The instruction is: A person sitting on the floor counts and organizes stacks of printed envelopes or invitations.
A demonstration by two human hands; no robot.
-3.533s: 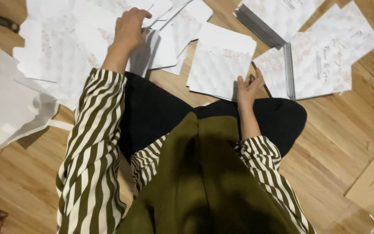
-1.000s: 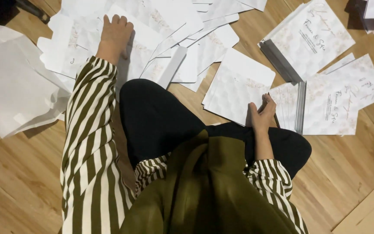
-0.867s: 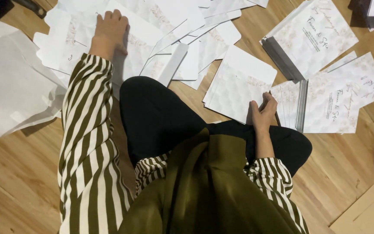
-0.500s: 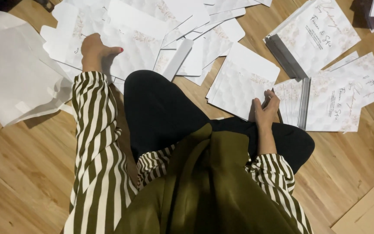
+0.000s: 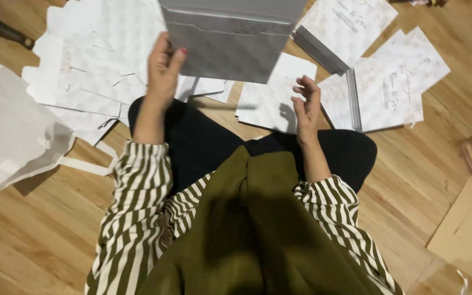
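Head view looks straight down on a person who sits on a wooden floor [image 5: 39,229], with black trousers and striped sleeves. The left hand [image 5: 164,74] is raised in front of the body, the forearm pointing up and away from the lap, the wrist almost straight. Its fingers [image 5: 159,52] are clenched on the left edge of a grey folded card [image 5: 230,38], the thumb lying on the near face and the other fingers behind it. The card is held up in the air above the knees, close to the camera, and its top goes out of the picture.

The right hand [image 5: 306,104] is lifted above the right knee, palm turned toward the left, the fingers released and slightly curled. It holds nothing and is near the lower right corner of the card without touching it.

Under the hands, white printed sheets [image 5: 94,60] lie scattered on the floor. To the right is a stack of grey cards [image 5: 318,46] with printed invitations [image 5: 394,82] beside it. A white paper bag [image 5: 12,131] lies to the left, and a brown cardboard piece [image 5: 471,235] at the right edge.
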